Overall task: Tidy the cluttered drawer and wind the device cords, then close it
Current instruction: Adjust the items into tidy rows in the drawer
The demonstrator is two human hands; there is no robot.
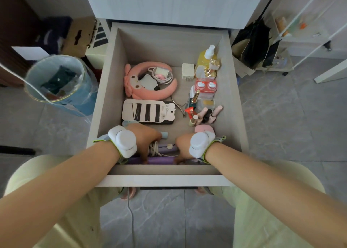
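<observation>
The open wooden drawer point(112, 63) fills the middle of the head view. At its near edge lies a long purple device point(159, 160) with a white cord point(155, 148) bundled on it. My left hand point(145, 135) is closed over the cord bundle and the device's left part. My right hand point(185, 147) grips the device's right end. Both wrists wear white bands. Farther back lie a pink plush headband point(150, 93) with a coiled white charger cable point(162, 75) inside it, and a card of hair pins point(148, 110).
Along the drawer's right side stand a yellow spray bottle point(205, 57), a white plug point(187, 71), a red lens case point(205, 85), nail clippers point(180, 105) and several small cosmetic tubes point(206, 114). A lined bin point(56, 78) stands left, black bags point(253, 43) right.
</observation>
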